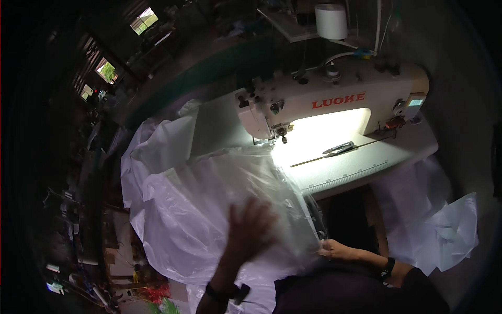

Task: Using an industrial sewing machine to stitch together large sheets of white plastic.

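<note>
A large translucent white plastic sheet (198,209) lies in folds over the left of the sewing machine's table and hangs down toward me. Its far edge runs up to the lit needle area of the sewing machine (334,94). My left hand (252,226), blurred by motion, is over the sheet with its fingers spread; whether the palm touches the plastic I cannot tell. At the table's near edge, my right hand (334,249) is closed on the sheet's right border, and its fingertips are partly hidden.
On the machine bed (361,165) lie thread snippers (340,148) beside a thin dark rod (319,158). A white thread cone (331,22) stands behind the machine. More white sheeting (444,225) hangs at the right. Dim clutter fills the left side.
</note>
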The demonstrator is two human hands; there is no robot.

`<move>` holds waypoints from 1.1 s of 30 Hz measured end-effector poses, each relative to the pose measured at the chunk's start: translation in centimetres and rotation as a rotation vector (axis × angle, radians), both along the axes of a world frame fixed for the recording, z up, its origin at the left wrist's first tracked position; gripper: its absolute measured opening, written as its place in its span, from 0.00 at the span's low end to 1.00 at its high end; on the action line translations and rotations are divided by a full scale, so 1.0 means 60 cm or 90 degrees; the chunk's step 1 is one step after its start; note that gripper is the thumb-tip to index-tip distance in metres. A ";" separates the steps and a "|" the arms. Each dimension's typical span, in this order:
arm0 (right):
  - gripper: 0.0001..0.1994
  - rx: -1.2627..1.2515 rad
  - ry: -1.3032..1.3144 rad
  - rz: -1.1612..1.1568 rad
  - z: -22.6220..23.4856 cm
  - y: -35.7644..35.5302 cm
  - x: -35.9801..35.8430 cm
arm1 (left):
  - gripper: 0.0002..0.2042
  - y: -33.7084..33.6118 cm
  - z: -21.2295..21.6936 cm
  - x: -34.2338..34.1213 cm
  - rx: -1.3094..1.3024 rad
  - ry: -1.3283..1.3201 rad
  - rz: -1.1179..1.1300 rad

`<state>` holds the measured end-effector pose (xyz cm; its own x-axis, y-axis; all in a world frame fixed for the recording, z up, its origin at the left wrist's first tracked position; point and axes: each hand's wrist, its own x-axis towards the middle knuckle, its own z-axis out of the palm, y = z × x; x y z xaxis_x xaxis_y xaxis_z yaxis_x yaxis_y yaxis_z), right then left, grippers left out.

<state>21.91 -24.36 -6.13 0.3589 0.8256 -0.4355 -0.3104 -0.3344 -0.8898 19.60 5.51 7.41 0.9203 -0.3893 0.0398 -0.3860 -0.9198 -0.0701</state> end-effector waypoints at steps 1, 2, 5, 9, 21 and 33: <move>0.15 0.004 -0.005 -0.002 0.003 -0.002 0.002 | 0.29 0.073 -0.042 0.001 0.043 0.005 0.079; 0.15 0.029 0.067 -0.035 0.001 -0.005 0.002 | 0.30 0.117 -0.037 -0.003 -0.051 0.076 0.306; 0.14 0.057 0.109 -0.057 0.021 0.012 0.000 | 0.28 0.234 -0.060 -0.075 -0.003 -0.044 0.466; 0.14 0.116 0.079 -0.260 0.016 0.029 -0.013 | 0.27 0.091 -0.055 -0.055 -0.289 -0.044 0.251; 0.20 0.006 -0.257 -0.268 0.057 0.031 0.016 | 0.05 -0.182 -0.153 -0.063 -0.690 0.197 0.036; 0.31 -0.246 -0.798 -0.199 0.095 0.089 0.034 | 0.05 -0.152 -0.097 -0.067 -0.635 0.351 -0.025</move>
<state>23.94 -19.01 -0.44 0.8323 0.5368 0.1381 0.5278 -0.6915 -0.4932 15.56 -3.61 1.58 0.8962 -0.4399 -0.0574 -0.1681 -0.4565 0.8737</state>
